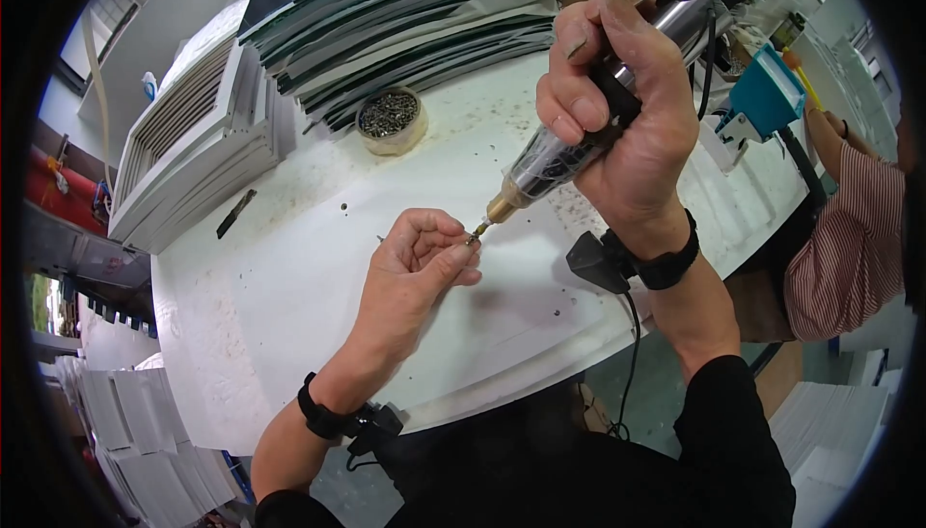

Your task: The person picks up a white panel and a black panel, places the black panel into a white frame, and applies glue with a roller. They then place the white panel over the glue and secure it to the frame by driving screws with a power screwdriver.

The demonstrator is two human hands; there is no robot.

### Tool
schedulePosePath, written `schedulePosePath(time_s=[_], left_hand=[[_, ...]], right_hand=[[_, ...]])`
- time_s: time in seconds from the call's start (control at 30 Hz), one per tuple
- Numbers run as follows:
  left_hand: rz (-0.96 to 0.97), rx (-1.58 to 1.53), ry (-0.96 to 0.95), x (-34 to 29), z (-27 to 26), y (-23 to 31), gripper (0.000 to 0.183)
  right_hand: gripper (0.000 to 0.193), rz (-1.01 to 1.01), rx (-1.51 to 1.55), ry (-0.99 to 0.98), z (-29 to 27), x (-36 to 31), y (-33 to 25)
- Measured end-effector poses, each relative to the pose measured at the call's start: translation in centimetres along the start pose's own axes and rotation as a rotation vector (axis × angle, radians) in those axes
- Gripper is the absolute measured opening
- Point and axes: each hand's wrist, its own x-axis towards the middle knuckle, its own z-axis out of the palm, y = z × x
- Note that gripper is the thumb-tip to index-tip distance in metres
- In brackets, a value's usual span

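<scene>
My right hand is wrapped round a chrome and black powered screwdriver, tilted so its brass nose points down and left. At its tip, the thumb and fingers of my left hand pinch a small dark screw. The screw meets the driver bit just above the white tabletop; its exact shape is too small to make out. Beyond my left hand stands a round tub filled with small dark screws.
A tall stack of dark-edged panels stands at the back. White frames are piled at the left, near a short black strip. A teal box is at the right, beside another person's striped sleeve. A cable hangs from my right wrist.
</scene>
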Motion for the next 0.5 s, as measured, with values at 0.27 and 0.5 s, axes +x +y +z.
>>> schedulePosePath(time_s=[0.27,0.5], left_hand=[[0.322,0.688,0.088,3.0,1.0,3.1,0.018],[0.357,0.747,0.022,7.0,-0.3,2.2,0.027]], right_hand=[[0.019,-0.040,-0.174,-0.069,1.6,2.7,0.8],[0.014,-0.018,-0.326,-0.131,0.9,4.8,3.1]])
